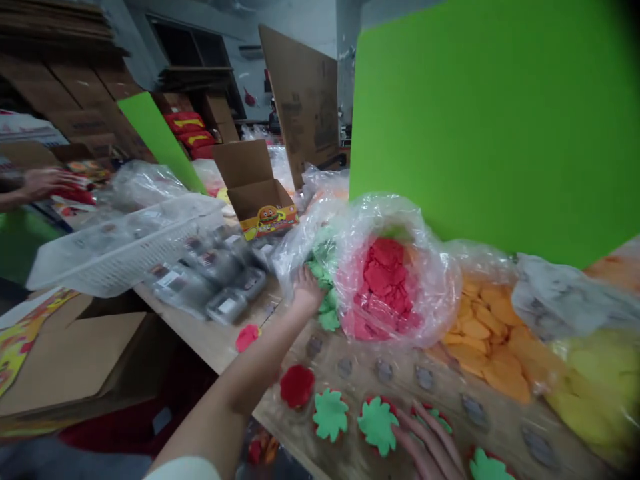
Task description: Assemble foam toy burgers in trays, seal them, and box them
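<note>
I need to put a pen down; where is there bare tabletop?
Bare wood shows at the table edge between the grey packs and pink-red piece, and in a narrow strip between the front green leaf-shaped pieces and the small grey squares. Crowded: around the left hand, the clear plastic bag and orange pieces, and under the right hand.

Workshop: cardboard box [257, 200], plastic crate [117, 257]

Cutouts [331, 415] on table [407, 392], panel [490, 133] behind bag [437, 270]
</note>
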Demonstrator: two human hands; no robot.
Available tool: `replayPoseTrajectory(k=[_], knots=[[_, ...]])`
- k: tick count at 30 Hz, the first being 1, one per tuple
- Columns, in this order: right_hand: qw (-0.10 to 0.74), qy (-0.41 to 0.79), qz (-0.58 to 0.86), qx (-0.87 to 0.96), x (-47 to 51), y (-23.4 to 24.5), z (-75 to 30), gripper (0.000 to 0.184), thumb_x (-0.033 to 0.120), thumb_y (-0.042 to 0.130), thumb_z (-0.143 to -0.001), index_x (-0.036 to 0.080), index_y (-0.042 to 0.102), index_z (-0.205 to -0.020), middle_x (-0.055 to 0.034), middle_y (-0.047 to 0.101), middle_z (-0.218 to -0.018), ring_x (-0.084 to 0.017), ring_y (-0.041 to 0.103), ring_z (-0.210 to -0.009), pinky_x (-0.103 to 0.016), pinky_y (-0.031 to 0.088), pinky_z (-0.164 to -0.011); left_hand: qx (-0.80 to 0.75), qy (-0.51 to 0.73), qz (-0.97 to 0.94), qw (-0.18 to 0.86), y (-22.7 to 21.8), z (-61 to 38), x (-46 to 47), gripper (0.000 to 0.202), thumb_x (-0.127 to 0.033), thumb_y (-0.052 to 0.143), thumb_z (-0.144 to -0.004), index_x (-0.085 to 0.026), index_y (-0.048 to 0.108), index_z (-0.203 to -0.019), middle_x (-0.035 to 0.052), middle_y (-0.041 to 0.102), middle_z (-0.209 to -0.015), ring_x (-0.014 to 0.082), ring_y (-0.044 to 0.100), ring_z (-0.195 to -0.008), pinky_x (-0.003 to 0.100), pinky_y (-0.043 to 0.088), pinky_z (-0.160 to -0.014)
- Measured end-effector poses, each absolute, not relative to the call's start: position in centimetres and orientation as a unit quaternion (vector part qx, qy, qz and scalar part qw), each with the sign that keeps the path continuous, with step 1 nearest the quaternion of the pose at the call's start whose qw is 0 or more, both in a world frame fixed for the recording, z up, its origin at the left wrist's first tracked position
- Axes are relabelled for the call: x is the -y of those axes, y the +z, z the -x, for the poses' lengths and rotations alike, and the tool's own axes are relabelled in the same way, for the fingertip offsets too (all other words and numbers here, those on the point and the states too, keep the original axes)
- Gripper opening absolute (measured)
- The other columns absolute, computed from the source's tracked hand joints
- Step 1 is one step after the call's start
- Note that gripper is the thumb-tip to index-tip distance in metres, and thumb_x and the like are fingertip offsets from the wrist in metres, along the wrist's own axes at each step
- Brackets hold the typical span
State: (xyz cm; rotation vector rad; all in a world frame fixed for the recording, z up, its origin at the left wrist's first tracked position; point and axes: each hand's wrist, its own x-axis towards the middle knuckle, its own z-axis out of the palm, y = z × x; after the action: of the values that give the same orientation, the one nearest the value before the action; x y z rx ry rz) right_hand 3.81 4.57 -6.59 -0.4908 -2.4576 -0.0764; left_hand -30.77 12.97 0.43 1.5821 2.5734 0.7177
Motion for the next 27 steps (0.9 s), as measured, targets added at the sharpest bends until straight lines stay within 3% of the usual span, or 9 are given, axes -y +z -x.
replayPoseTrajectory(k=[2,6,11,14,17,19,22,24,27], knots=[[0.300,-0.017,0.201,0.932,-4.4,-6.4,-4.0,0.050,0.005,0.042,-0.065,0.025,0.061,-0.106,-0.0018,0.064,-0.110,-0.024,0.056,-0.107,-0.035,0.050,-0.082,-0.838,0.243,-0.487,0.031,-1.0,29.8,-12.7,0.035,-0.017,0.049,-0.078,-0.002,0.050,-0.110,0.0301,0.037,-0.131,0.0410,0.026,-0.126,0.057,0.020,-0.098],[0.293,-0.012,0.169,0.941,-4.9,-6.4,-4.5,0.049,0.006,0.044,-0.064,0.027,0.062,-0.104,-0.0001,0.066,-0.106,-0.023,0.059,-0.101,-0.034,0.052,-0.078,-0.833,0.302,-0.456,0.083,-1.7,28.5,-10.9,0.019,-0.014,0.044,-0.081,-0.012,0.054,-0.096,0.0202,0.054,-0.112,0.0312,0.041,-0.116,0.051,0.026,-0.097],[0.309,0.071,0.168,0.933,-4.9,-5.5,-3.9,0.046,0.008,0.045,-0.066,0.024,0.061,-0.106,-0.0035,0.064,-0.109,-0.024,0.055,-0.108,-0.037,0.050,-0.084,-0.796,0.446,-0.369,0.177,1.8,30.9,-11.8,0.032,-0.027,0.051,-0.080,-0.014,0.048,-0.109,0.0135,0.055,-0.112,0.0236,0.050,-0.109,0.039,0.041,-0.089],[0.307,0.170,0.216,0.911,-4.1,-3.9,-2.3,0.043,0.007,0.042,-0.071,0.024,0.060,-0.106,-0.0040,0.063,-0.109,-0.022,0.055,-0.106,-0.038,0.048,-0.087,-0.746,0.512,-0.311,0.292,4.4,32.0,-11.4,0.029,-0.033,0.044,-0.084,-0.011,0.052,-0.101,0.0112,0.062,-0.092,0.0193,0.062,-0.085,0.032,0.051,-0.071],[0.322,0.301,0.291,0.849,-3.4,-1.4,0.9,0.035,0.011,0.040,-0.080,0.024,0.059,-0.105,-0.0048,0.062,-0.107,-0.020,0.057,-0.100,-0.036,0.049,-0.085,-0.686,0.539,-0.275,0.405,5.7,30.7,-7.4,0.030,-0.037,0.049,-0.081,-0.011,0.058,-0.091,0.0105,0.064,-0.083,0.0180,0.065,-0.071,0.029,0.053,-0.063],[0.342,0.386,0.337,0.788,-3.3,0.5,3.7,0.030,0.020,0.041,-0.085,0.023,0.056,-0.110,-0.0055,0.063,-0.104,-0.019,0.059,-0.094,-0.033,0.050,-0.080,-0.634,0.547,-0.242,0.490,5.7,28.5,-3.2,0.033,-0.040,0.054,-0.078,-0.012,0.060,-0.094,0.0107,0.065,-0.086,0.0181,0.065,-0.070,0.028,0.053,-0.063],[0.335,0.468,0.345,0.742,-3.1,2.4,7.8,0.037,0.032,0.047,-0.085,0.019,0.051,-0.119,-0.0062,0.062,-0.096,-0.018,0.059,-0.084,-0.029,0.050,-0.072,-0.536,0.563,-0.157,0.608,5.3,24.9,3.0,0.037,-0.041,0.058,-0.076,-0.018,0.058,-0.105,0.0081,0.066,-0.092,0.0163,0.064,-0.071,0.024,0.052,-0.056],[0.320,0.462,0.331,0.758,-2.5,2.6,9.7,0.035,0.032,0.050,-0.083,0.018,0.055,-0.115,-0.0063,0.061,-0.093,-0.017,0.058,-0.081,-0.029,0.048,-0.071,-0.499,0.581,-0.125,0.630,5.0,23.2,6.2,0.041,-0.044,0.056,-0.078,-0.021,0.056,-0.111,0.0074,0.066,-0.093,0.0165,0.064,-0.073,0.023,0.051,-0.054],[0.308,0.425,0.319,0.789,-0.6,1.9,10.9,0.027,0.027,0.049,-0.082,0.018,0.059,-0.106,-0.0065,0.059,-0.093,-0.017,0.055,-0.082,-0.029,0.046,-0.073,-0.477,0.611,-0.114,0.622,4.6,22.2,9.1,0.044,-0.038,0.060,-0.076,-0.023,0.053,-0.117,0.0069,0.066,-0.097,0.0182,0.064,-0.082,0.025,0.052,-0.064]])
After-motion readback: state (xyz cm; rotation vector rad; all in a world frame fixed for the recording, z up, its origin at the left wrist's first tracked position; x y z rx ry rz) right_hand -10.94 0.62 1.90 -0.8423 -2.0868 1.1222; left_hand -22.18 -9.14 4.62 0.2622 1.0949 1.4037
